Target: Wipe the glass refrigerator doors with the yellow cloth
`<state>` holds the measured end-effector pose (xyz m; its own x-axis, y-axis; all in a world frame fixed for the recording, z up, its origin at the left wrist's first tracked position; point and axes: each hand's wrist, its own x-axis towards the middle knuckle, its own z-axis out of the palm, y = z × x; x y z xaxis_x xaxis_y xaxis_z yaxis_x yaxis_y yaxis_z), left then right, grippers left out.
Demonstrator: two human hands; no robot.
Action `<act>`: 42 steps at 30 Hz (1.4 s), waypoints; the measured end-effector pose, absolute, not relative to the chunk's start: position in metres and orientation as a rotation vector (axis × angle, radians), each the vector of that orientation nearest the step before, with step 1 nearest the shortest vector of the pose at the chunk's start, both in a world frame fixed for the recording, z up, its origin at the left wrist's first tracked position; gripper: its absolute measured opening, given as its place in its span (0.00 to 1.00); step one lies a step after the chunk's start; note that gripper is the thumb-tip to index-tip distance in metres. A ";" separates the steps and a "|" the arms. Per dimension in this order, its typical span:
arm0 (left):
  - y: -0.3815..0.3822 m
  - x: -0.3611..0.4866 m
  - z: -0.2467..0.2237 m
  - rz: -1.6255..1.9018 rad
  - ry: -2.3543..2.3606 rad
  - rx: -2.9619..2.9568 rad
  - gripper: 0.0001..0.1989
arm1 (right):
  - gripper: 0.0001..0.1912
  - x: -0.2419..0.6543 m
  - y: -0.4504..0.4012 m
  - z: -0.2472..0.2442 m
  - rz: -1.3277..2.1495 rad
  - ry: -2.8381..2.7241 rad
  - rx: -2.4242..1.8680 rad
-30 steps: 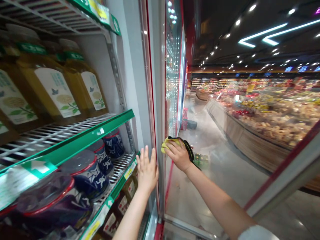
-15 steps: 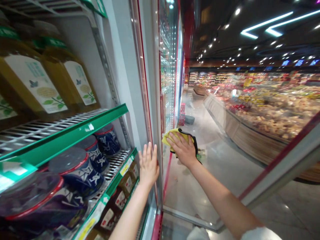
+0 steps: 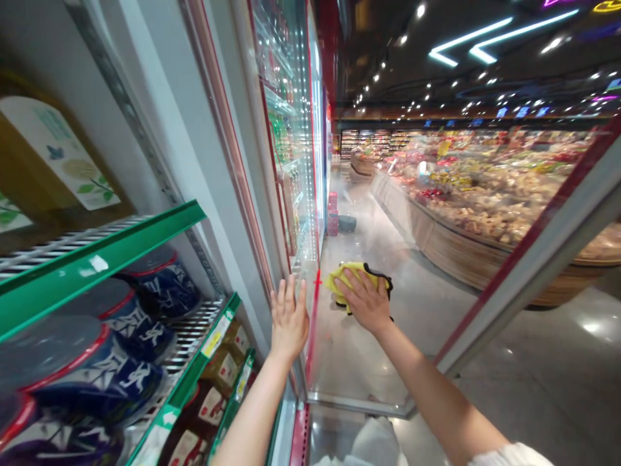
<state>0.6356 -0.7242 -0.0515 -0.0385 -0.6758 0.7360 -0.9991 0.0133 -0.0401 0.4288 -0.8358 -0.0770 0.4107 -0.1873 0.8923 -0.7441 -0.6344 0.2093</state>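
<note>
My right hand (image 3: 366, 301) lies with fingers spread on a yellow cloth (image 3: 334, 282) with black edging, holding it flat against the glass door (image 3: 359, 369). My left hand (image 3: 289, 320) has its fingers stretched upward and is empty. It rests at the hinge-side frame (image 3: 252, 220) of the door, beside the cooler opening; whether the whole palm touches cannot be seen. The door stands swung out, with its grey and red outer frame (image 3: 533, 265) slanting past my right forearm.
Cooler shelves with green front strips (image 3: 160, 226) hold a large bottle of yellow-green drink (image 3: 53, 155) and blue containers with red rims (image 3: 150, 285). Beyond the glass, a wood-sided display bin (image 3: 466, 252) is heaped with goods. A dark round tub (image 3: 347, 224) is on the floor.
The view has turned right. My right hand and the cloth have shifted slightly right and down across the glass. My left hand stays at the frame.
</note>
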 end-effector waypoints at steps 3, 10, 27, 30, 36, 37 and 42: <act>-0.729 0.631 -0.057 0.806 -1.781 1.668 0.44 | 0.24 0.426 -0.823 -0.109 1.242 -0.808 2.037; -0.745 0.621 -0.062 0.812 -1.783 1.541 0.40 | 0.24 0.436 -0.826 -0.094 1.037 -0.631 2.210; -0.765 0.600 -0.057 0.808 -1.780 1.421 0.41 | 0.27 0.391 -0.851 -0.079 1.279 -1.069 1.963; -0.763 0.600 -0.053 0.824 -1.775 1.409 0.40 | 0.28 0.368 -0.848 -0.098 1.449 -1.289 1.723; -0.764 0.596 -0.053 0.815 -1.831 1.387 0.41 | 0.26 0.384 -0.827 -0.122 1.263 -1.193 1.895; -0.767 0.594 -0.052 0.816 -1.846 1.367 0.41 | 0.25 0.382 -0.831 -0.111 1.232 -1.144 1.926; -0.777 0.580 -0.047 0.798 -1.887 1.291 0.41 | 0.24 0.336 -0.860 -0.072 1.413 -1.292 1.720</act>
